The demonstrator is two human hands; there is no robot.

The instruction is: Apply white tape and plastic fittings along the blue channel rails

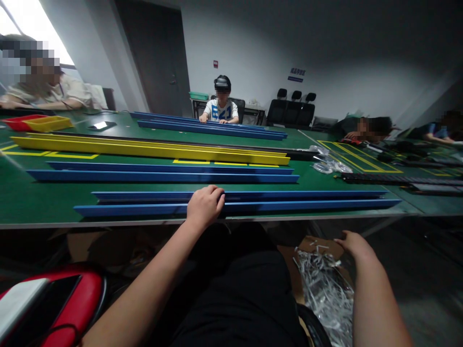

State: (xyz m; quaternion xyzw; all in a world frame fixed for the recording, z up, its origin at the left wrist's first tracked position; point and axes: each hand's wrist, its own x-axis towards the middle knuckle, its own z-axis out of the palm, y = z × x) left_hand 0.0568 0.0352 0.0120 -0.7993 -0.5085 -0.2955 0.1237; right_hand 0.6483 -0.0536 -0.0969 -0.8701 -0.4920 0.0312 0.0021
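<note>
A long blue channel (307, 205) with two raised walls lies along the near edge of the green table. My left hand (205, 206) rests over its middle, fingers curled down around the walls; the fingertips are partly hidden. Off the table's edge, my right hand (356, 245) hangs over a cardboard box (289, 262) full of thin, whitish strips (325, 284). Its visible fingers point left and are slightly apart, and nothing shows in them. Behind the near channel lies a second blue channel (162, 176), parallel to it.
Farther back are a yellow channel (152, 148), more blue channels (210, 129) and crumpled clear plastic (329, 161). Red and yellow trays (50, 124) stand at left. A co-worker (221, 108) sits opposite; others sit at both sides. A red stool (85, 294) is beside me.
</note>
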